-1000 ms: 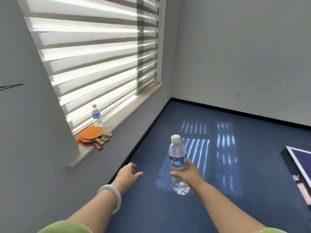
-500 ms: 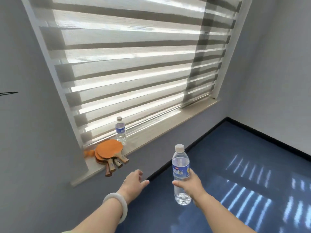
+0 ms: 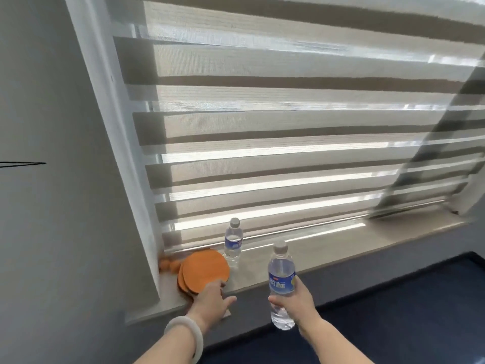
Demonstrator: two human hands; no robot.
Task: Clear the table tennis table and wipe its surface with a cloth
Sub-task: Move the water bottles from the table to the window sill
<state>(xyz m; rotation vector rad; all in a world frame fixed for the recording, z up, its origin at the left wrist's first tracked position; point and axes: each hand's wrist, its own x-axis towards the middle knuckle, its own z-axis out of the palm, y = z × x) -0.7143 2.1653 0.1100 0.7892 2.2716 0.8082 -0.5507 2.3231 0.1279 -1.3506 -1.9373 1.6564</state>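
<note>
My right hand (image 3: 298,302) grips a clear water bottle (image 3: 281,282) with a blue label and white cap, held upright in front of the windowsill (image 3: 328,248). On the sill's left end lies a stack of orange table tennis paddles (image 3: 203,270), with orange balls (image 3: 168,265) behind them in the corner. A second water bottle (image 3: 233,241) stands upright just behind the paddles. My left hand (image 3: 210,302), with a pale bangle on the wrist, hangs over the paddle handles with relaxed fingers and hides them. The table tennis table is out of view.
Striped roller blinds (image 3: 288,127) cover the window above the sill. A grey wall (image 3: 52,206) stands to the left. Blue floor (image 3: 393,311) with a dark skirting edge runs below the sill on the right. The sill stretches bare to the right of the bottles.
I have come closer to the window, which now fills the view. My left hand has reached forward over the paddle handles. My right hand has carried the bottle up to the sill.
</note>
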